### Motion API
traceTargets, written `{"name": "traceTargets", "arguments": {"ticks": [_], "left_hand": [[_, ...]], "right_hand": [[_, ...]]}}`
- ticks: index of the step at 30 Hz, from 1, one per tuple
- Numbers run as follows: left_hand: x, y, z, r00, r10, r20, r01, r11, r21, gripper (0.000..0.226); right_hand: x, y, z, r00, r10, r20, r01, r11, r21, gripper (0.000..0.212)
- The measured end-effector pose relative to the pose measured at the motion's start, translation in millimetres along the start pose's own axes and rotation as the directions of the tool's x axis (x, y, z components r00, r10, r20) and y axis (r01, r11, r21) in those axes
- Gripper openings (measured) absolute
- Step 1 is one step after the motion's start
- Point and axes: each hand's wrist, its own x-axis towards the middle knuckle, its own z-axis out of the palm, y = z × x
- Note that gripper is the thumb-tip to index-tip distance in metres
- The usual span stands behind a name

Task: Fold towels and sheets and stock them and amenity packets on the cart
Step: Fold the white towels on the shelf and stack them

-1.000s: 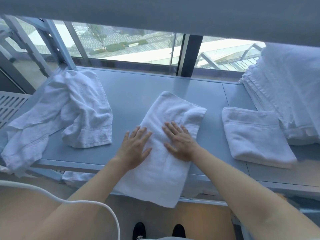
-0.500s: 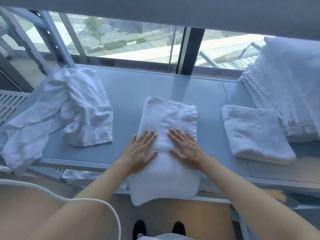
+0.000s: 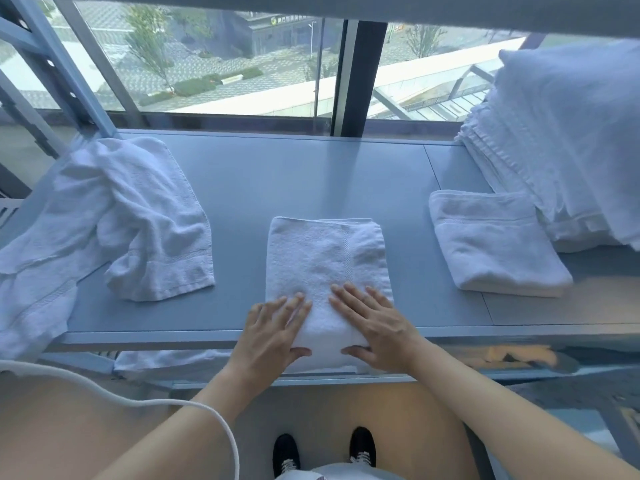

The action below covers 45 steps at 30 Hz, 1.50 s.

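Folded white towel [image 3: 325,271] is pressed flat at its near end by left hand [image 3: 273,336] and right hand [image 3: 375,329], fingers straight and slightly spread, thumbs laid at the towel's near edge hanging over the grey shelf [image 3: 311,174]. Beyond the fingertips the rest of the towel is laid across the shelf. Left of the fingers crumpled towels [image 3: 114,216] are draped; right of them a second folded towel [image 3: 491,240] is set, with a tall linen stack [image 3: 568,140] beyond it.

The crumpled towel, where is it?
In the head view, the crumpled towel lies at the shelf's left end, left of the towel under both hands.
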Motion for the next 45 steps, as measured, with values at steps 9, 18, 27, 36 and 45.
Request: {"name": "traceTargets", "arguments": {"ticks": [9,18,27,36,45], "left_hand": [[-0.3,-17.8,29.9,0.988,0.109,-0.107,-0.113,0.993,-0.033,0.084],[-25.8,5.9,-3.9,0.931,0.134,-0.339,-0.135,0.991,0.02,0.046],[-85.6,98.4,-56.2,0.906,0.05,-0.421,-0.069,0.997,-0.032,0.045],[-134.8,231.0,-96.3,0.921,0.045,-0.387,-0.087,0.992,-0.092,0.033],[-145.1,258.9,-117.6,0.961,-0.008,-0.276,-0.051,0.977,-0.207,0.026]], "right_hand": [[-5.1,-8.2,10.0,0.997,0.007,-0.071,-0.013,0.997,-0.081,0.088],[-32.8,-55.8,-14.1,0.952,0.135,-0.273,-0.14,0.99,0.001,0.059],[-134.1,-97.7,-46.9,0.901,0.176,-0.397,-0.173,0.984,0.045,0.041],[-276.8,-130.9,-60.5,0.843,0.239,-0.481,-0.229,0.97,0.081,0.036],[-300.1,-138.8,-76.2,0.823,0.283,-0.493,-0.264,0.958,0.11,0.037]]}}
